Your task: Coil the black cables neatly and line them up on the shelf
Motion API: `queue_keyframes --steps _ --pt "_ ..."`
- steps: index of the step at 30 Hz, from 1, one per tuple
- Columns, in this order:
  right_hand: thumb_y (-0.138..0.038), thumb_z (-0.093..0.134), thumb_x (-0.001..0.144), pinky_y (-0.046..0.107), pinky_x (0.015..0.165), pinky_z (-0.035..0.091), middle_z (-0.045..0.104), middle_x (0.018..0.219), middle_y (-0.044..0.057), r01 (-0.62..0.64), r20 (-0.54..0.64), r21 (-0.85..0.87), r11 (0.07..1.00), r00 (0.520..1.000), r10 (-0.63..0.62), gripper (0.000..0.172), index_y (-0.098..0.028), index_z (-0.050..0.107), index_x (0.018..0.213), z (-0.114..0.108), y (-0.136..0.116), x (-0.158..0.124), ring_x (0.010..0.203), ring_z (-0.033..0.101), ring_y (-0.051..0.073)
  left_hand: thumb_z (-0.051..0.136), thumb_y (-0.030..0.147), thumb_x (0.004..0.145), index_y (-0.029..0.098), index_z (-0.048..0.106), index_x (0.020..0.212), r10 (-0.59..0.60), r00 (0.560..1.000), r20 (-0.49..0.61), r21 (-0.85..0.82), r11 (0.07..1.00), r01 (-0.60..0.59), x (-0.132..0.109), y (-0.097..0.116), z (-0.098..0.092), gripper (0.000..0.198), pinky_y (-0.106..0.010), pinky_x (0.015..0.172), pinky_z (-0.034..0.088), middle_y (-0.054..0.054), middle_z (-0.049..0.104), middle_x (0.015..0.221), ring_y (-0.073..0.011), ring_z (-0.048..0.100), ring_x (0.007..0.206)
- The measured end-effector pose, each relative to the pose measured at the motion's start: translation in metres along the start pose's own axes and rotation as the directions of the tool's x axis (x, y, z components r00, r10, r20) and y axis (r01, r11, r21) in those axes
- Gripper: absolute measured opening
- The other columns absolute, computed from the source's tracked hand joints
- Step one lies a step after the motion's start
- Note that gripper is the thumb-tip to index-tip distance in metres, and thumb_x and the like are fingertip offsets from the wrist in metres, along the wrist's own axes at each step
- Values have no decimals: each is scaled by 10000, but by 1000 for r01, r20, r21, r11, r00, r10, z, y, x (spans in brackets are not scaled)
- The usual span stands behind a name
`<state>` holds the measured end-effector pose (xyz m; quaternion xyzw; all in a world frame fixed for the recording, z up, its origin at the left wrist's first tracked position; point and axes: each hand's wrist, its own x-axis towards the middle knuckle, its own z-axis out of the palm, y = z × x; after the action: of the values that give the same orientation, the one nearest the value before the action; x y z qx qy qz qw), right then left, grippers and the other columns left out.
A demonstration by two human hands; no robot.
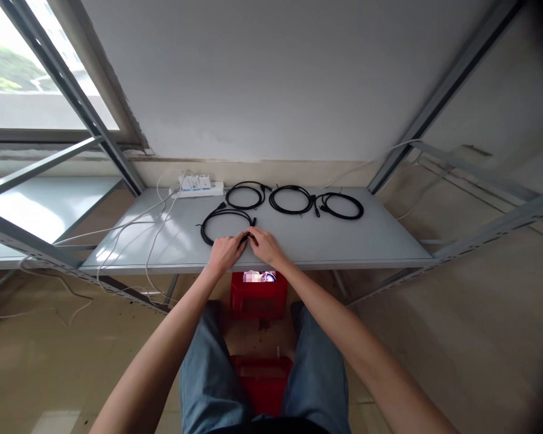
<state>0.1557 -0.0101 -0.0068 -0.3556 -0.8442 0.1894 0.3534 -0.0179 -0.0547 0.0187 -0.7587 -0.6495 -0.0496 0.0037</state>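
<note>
Nearest in view: denim shorts [210, 377] and, just ahead, a red plastic stool [257, 298] under the worktop's front edge.

The left hand [225, 253] and right hand [265, 247] sit close together on that edge, working at one black cable [221, 212], the coil nearest the person. Left fingers curl down and look pinched on the cable near its end. Right fingers curl in alongside, but whether they grip cannot be told; the hands hide the contact. The coil's loop lies flat and free on the grey metal worktop [353, 244].

Step in hand appears to be handling this coil at its near side. A firm pinch looks needed before the loop is shifted.

Toward the back edge, left to right: a white power strip [196, 190], then three more coiled black cables [247, 196] [291, 199] [341, 206]. White leads [131, 223] trail over the left corner.
</note>
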Motion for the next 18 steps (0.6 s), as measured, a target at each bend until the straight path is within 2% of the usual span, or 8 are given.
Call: queue_keyframes --steps 8,18 --pt "-223 426 1102 296 827 476 716 1111 75 -4 15 -75 997 1000 5 237 -233 660 1139 -1 -3 -2 949 675 208 338 488 1090 259 605 1373 -11 1000 1 -21 1000 12 -1 0 -1 451 -350 802 479 -138 798 1042 -317 754 974" --pt "-202 423 1113 274 837 475 726 1116 84 44 21 -92 995 999 -42 235 -216 655 1152 0 -7 -7 965 682 200 332 495 1089 252 644 1344 7 1000 -15 -15 1000 -7 0 -3 3 471 -358 770 464 -144 789 1006 -337 746 950"
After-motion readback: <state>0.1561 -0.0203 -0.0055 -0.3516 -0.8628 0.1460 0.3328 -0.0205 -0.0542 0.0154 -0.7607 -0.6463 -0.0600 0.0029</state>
